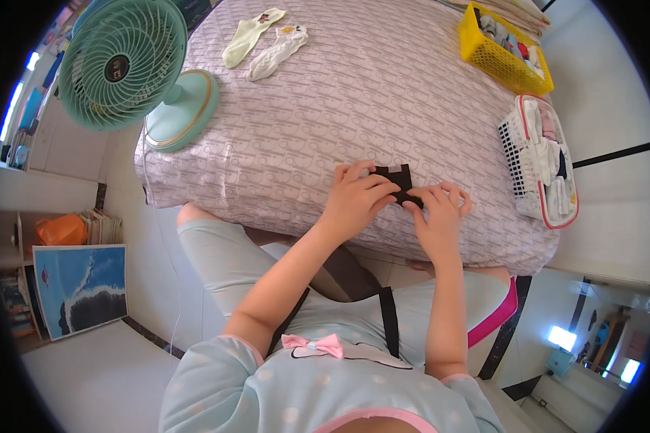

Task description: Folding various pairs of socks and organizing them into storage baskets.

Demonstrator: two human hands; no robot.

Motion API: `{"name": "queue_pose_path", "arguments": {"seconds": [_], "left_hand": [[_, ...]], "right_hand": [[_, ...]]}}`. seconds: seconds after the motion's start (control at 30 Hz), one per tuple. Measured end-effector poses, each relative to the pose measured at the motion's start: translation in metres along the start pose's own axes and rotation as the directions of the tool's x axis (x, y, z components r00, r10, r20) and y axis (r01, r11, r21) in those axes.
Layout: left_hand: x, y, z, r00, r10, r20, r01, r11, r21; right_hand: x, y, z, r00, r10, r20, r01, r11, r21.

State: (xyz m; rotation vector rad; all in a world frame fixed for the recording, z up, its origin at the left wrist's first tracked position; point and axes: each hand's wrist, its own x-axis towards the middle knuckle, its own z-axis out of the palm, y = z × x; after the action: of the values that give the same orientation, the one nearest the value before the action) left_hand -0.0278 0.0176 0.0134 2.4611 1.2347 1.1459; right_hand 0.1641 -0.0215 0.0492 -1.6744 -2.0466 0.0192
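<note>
A small folded black sock (395, 175) lies flat on the patterned bedspread in front of me, a grey patch showing near its far left end. My left hand (357, 193) reaches over its left side, the fingers bent and pressing on the cloth. On the near right side, my right hand (437, 209) grips the edge with thumb and index finger, its other fingers curled loosely. The fingertips of both hands nearly meet at the sock, and they cover part of it. Farther off lie a pale yellow-green sock (250, 40) and a white sock (278, 54), side by side.
A green fan (183, 119) stands on the left corner of the bedspread (325, 108). Along the right edge are a yellow basket (484, 56) and a white basket with a red rim (513, 148), both holding folded cloth items. A cord (172, 289) hangs at the left.
</note>
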Motion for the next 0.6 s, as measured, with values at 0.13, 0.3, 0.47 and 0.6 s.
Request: {"name": "queue_pose_path", "arguments": {"seconds": [0.13, 0.3, 0.47, 0.6], "left_hand": [[0.007, 0.001, 0.000, 0.994, -0.104, 0.013, 0.105, 0.994, -0.027], [0.008, 0.007, 0.007, 0.976, -0.218, 0.002, 0.218, 0.976, -0.014], [0.001, 0.008, 0.004, 0.982, -0.116, -0.151, 0.133, 0.985, 0.108], [0.011, 0.004, -0.001, 0.981, -0.182, -0.072, 0.190, 0.974, 0.120]], "right_hand": [[0.004, 0.004, 0.005, 0.995, -0.010, -0.095, 0.025, 0.988, 0.154], [0.016, 0.013, 0.016, 0.992, -0.058, -0.109, 0.076, 0.983, 0.169], [0.025, 0.014, 0.020, 0.998, -0.043, -0.049, 0.050, 0.988, 0.149], [0.019, 0.009, 0.027, 0.993, -0.074, -0.091, 0.077, 0.997, 0.024]]}}
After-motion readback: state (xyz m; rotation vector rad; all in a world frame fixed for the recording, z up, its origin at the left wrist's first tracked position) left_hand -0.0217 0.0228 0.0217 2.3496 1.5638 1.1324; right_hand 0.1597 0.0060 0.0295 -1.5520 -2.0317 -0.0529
